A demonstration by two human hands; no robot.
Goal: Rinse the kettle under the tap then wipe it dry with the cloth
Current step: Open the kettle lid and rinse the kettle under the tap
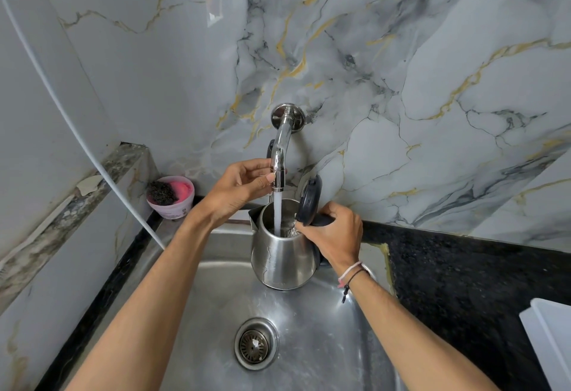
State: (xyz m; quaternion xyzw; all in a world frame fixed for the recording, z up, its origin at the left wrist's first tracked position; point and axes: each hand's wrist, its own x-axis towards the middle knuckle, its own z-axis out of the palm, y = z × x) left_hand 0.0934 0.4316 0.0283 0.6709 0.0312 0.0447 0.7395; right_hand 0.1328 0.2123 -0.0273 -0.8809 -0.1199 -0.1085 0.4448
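A steel kettle (282, 257) with a black handle stands upright in the sink, its dark lid (309, 199) flipped open. Water runs from the chrome tap (280, 155) straight into the kettle's mouth. My right hand (335, 237) grips the kettle's handle on its right side. My left hand (239, 188) holds the tap's spout near the outlet, thumb and fingers pinched around it. No cloth is in view.
The steel sink (324, 344) has a round drain (255, 343) below the kettle. A pink tub (170, 196) with a dark scrubber sits at the back left corner. Black granite counter (457, 270) lies to the right, with a white object (550, 338) at its near edge.
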